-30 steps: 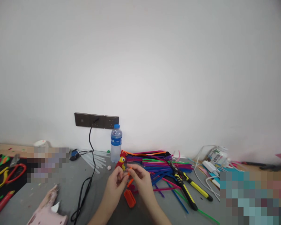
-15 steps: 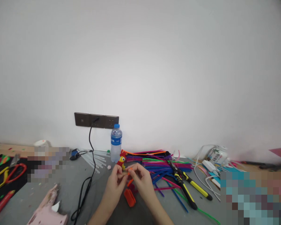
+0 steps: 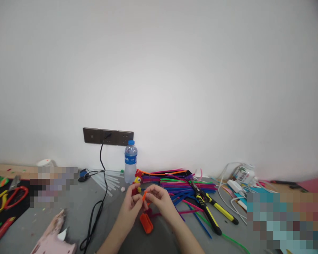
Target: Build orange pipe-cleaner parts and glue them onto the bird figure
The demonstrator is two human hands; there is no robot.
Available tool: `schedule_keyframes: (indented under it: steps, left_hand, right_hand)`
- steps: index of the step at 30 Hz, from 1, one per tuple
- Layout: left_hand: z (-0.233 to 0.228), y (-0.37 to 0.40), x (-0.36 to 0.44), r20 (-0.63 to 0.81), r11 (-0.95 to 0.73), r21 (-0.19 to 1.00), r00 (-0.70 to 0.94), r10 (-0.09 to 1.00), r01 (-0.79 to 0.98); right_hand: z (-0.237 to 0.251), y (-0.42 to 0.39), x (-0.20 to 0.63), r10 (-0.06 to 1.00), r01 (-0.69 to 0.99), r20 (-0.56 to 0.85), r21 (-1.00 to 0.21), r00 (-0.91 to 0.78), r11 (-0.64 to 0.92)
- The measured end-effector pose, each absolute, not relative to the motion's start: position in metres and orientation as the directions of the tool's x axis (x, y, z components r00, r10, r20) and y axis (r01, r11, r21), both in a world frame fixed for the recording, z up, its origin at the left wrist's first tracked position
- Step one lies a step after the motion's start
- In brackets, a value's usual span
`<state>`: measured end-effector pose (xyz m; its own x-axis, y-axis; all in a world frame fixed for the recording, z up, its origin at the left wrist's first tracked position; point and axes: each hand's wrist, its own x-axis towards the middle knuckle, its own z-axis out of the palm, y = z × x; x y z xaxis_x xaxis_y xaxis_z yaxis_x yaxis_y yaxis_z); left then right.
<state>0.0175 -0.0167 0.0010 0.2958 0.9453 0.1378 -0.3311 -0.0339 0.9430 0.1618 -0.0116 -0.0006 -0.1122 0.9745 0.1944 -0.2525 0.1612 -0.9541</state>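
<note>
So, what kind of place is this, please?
Probably a craft workbench: a pile of coloured pipe cleaners, a pink glue gun and pliers lie around both hands, which pinch a small orange piece.

Both forearms are bare, with no sleeves in view. The left hand [image 3: 131, 208] and right hand [image 3: 160, 200] wear no gloves, rings or watch.

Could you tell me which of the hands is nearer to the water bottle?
Left. The left hand sits almost straight in front of the water bottle, while the right hand is farther off to the bottle's right, beside the pipe cleaners.
</note>
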Motion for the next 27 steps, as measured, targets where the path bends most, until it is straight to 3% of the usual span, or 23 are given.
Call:
schedule_keyframes:
  steps: [13,19,27]
  left_hand:
    - [-0.011,-0.013,0.013,0.217,-0.191,0.975,0.286,0.933,-0.117]
    - [-0.005,-0.015,0.014,0.139,-0.054,0.965,0.324,0.936,-0.256]
    - [0.001,-0.018,0.010,0.072,0.089,0.943,0.460,0.885,-0.320]
  right_hand:
    - [0.007,-0.015,0.164,0.980,-0.237,0.163,-0.962,-0.113,0.133]
    - [0.008,-0.018,0.162,0.976,-0.294,0.158,-0.950,-0.150,0.109]
    - [0.015,-0.025,0.160,0.948,-0.481,0.072,-0.872,-0.309,-0.091]
